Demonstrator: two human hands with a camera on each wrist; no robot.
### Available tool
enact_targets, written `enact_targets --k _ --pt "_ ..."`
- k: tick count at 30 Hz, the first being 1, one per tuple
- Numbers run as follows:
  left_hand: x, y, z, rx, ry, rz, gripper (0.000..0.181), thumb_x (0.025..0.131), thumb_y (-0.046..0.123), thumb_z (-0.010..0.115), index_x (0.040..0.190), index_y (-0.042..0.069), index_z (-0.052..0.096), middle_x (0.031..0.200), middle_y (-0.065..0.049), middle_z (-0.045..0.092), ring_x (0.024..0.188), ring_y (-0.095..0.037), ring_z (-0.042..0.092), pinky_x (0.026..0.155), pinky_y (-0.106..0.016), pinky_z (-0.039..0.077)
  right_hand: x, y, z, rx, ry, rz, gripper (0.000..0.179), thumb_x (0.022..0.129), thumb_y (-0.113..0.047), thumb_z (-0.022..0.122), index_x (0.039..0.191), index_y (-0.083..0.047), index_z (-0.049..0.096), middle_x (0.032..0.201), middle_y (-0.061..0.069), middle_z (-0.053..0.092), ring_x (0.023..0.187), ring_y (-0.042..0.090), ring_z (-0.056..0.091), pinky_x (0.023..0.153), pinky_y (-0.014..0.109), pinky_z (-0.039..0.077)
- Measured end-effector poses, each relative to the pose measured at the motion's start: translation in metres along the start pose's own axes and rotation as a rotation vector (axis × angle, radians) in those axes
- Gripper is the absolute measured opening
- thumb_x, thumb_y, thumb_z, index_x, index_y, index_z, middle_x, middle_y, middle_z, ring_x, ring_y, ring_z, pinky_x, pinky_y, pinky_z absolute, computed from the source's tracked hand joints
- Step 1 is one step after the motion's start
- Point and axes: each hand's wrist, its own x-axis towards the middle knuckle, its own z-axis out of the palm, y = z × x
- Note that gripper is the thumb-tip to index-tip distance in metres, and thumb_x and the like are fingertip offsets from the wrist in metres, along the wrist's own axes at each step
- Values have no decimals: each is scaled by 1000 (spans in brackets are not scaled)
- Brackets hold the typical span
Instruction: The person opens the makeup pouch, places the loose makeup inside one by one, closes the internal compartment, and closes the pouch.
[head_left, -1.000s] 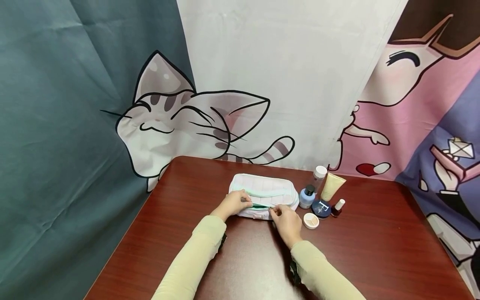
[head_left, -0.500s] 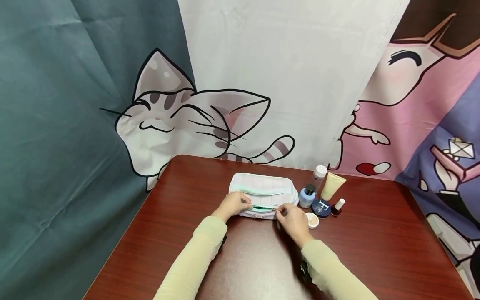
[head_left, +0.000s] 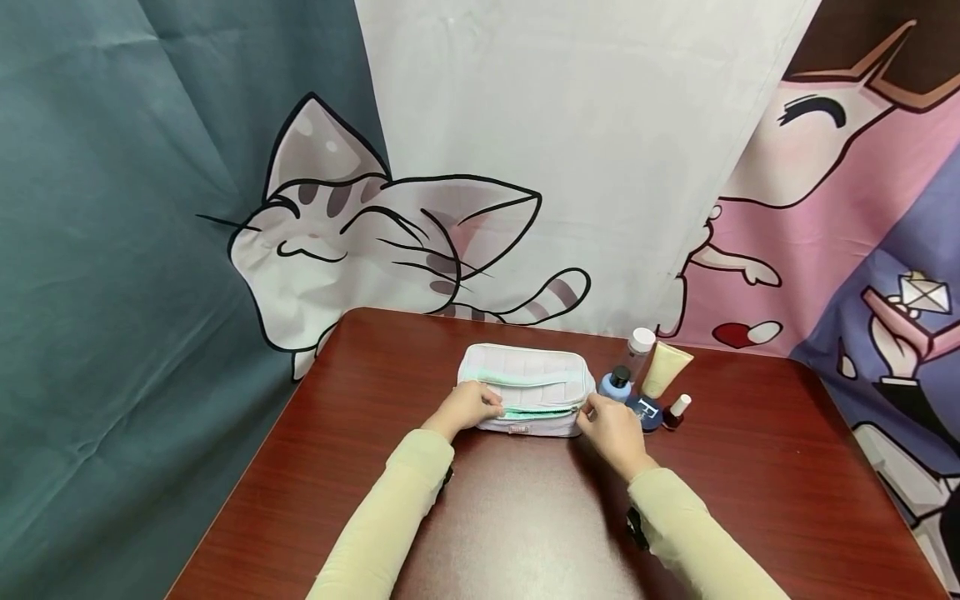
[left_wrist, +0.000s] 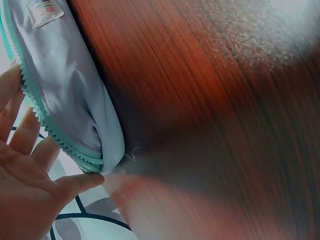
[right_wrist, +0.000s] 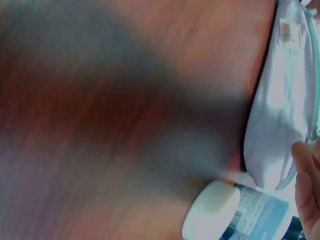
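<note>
A pale, quilted zip pouch (head_left: 536, 365) with mint-green trim lies on the table. Its front zipper (head_left: 540, 412) gapes between the hands. My left hand (head_left: 463, 408) pinches the pouch at the zipper's left end; in the left wrist view, the thumb presses near the end of the mint teeth (left_wrist: 47, 125). At the right end, my right hand (head_left: 617, 435) pinches the zipper pull, with thumb and forefinger close together. The right wrist view catches only that hand's fingers (right_wrist: 306, 185) beside the pouch's edge. A white round pot (right_wrist: 211, 212) is hidden behind this hand in the head view.
Right of the pouch stand a blue bottle with a black cap (head_left: 617, 386), a clear bottle with a white cap (head_left: 640, 343) and a cream tube (head_left: 665, 372). A navy round compact (head_left: 648, 412) and a nail polish bottle (head_left: 677, 412) are close by on the brown table (head_left: 780, 467).
My right hand has slid rightward along the zipper to the pouch's right end, and the opening has lengthened. It now covers the white pot. My left hand has stayed in place.
</note>
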Motion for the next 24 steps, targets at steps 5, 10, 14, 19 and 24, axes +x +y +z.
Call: enact_targets --k 5,10,14,19,24 --pt "1 -1 2 34 -28 12 14 80 24 72 87 13 77 99 5 69 110 -18 55 102 -45 30 11 4 -12 -23 -73 -61 20 69 -4 72 64 -14 54 56 -4 52 45 18 49 42 36 38" --pt "0 -2 0 76 -38 28 12 79 23 73 86 14 77 98 5 69 108 -19 56 102 -61 18 34 2 -32 -66 -168 -92 25 69 0 68 61 -13 49 54 -3 47 46 17 45 43 34 37" --pt "-1 -2 -2 79 -29 10 12 78 22 73 85 13 77 95 5 69 104 -20 58 102 -61 18 42 -4 -40 -65 -438 -63 20 74 -12 71 61 -13 56 54 -4 50 49 14 46 45 34 38" --pt "-1 -1 -2 78 -34 -16 14 78 22 73 88 13 77 93 5 68 99 -19 59 103 -59 18 23 -9 -20 -58 -597 109 27 76 -37 74 61 -16 66 56 -4 57 50 14 51 46 35 41" --pt "1 -2 1 79 -38 -12 14 78 23 73 87 13 77 93 5 68 97 -18 60 102 -61 18 10 -11 0 -64 -457 280 25 72 -38 76 60 -18 65 61 0 60 53 19 54 44 40 40"
